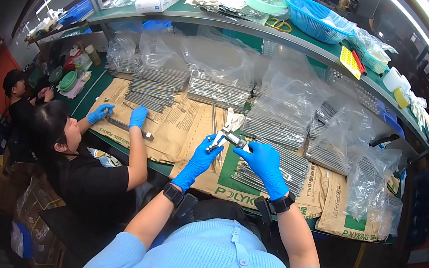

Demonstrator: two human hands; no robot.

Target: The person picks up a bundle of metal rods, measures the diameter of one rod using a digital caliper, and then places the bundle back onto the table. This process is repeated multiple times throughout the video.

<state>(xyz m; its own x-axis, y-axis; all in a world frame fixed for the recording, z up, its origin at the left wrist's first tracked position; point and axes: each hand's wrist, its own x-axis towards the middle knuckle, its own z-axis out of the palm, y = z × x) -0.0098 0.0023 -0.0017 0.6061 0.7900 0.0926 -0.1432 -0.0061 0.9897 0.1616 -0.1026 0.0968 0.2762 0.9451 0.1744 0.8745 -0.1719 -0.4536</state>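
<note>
Right fingers on caliper, lengthwise far-left

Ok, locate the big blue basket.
In the head view, the blue basket stands right of centre near the top, on the raised shelf, between the pale green basin and the smaller green basket.

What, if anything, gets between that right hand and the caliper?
Nothing visible but the blue glove worn by the right hand, which holds the caliper. A clear plastic bag lies farther back, not between them.
</note>
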